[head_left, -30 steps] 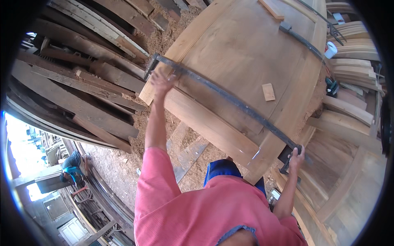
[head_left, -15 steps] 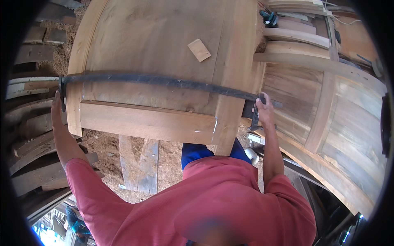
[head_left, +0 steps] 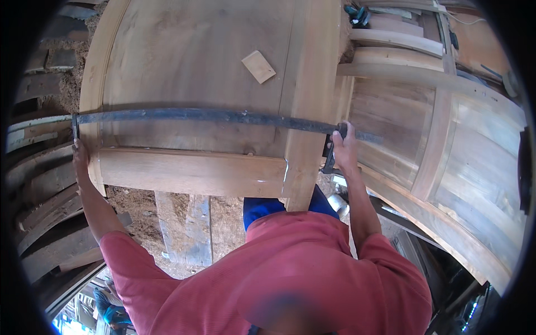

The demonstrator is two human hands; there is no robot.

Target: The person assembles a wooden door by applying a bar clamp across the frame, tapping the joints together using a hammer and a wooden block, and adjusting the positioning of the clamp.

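A long dark metal bar clamp lies across a wooden panel door, spanning it from edge to edge. At the door's left edge my left hand closes its fingers on the lower end of the clamp's left jaw; part of the grip is hidden. My right hand is wrapped round the sliding jaw and screw end, just beyond the door's right edge. The bar's tail sticks out past that hand. A small rectangular wood block rests on the door panel. Pale streaks mark the lower right frame joint.
Stacked boards line the left side. On the right leans another panelled door, close to my right forearm. A teal power tool sits at the back right. Sawdust and a loose plank lie on the floor below the door.
The sliding jaw in my right hand has come nearer the door's right edge. My left hand has shifted to the lower end of the left jaw. The whole view has moved slightly.
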